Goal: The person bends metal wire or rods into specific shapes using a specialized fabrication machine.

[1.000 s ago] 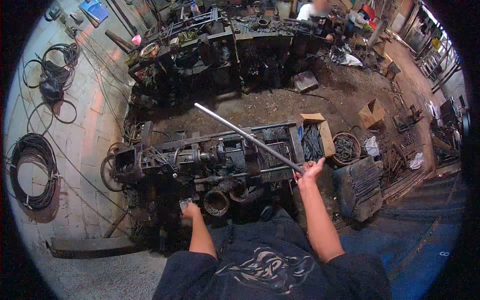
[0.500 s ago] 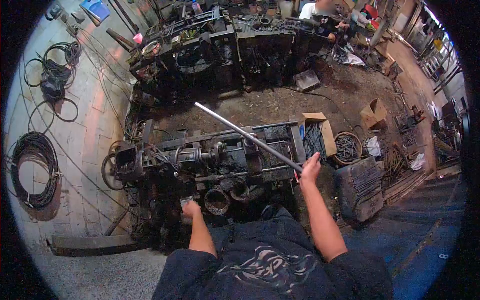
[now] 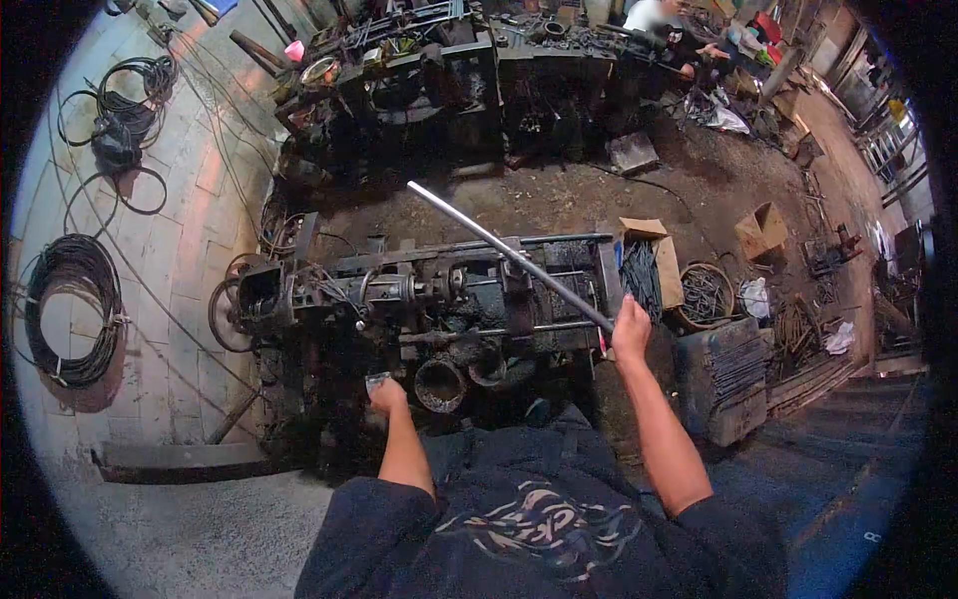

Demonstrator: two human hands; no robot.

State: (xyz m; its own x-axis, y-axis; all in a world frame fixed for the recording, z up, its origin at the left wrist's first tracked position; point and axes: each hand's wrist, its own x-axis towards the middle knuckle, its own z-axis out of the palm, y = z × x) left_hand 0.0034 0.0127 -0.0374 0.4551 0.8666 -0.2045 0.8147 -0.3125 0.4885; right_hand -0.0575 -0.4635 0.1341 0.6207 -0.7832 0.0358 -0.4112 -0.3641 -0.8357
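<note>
Right hand (image 3: 631, 332) looks more closely gathered round the near end of the long metal rod (image 3: 509, 252) than in the earlier frame, so the hold now seems firmer. Rod slants across the view above the lathe-like machine (image 3: 389, 290), far end bare; contact with the machine can't be told. Left hand (image 3: 387, 396) curled at a small pale piece (image 3: 376, 379); can't tell whether gripped. Since the earlier frame, the view has shifted, machine and rod now higher and further right

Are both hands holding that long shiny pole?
No, only the right hand holds the pole near its lower end, while the left hand is apart from it.
</note>
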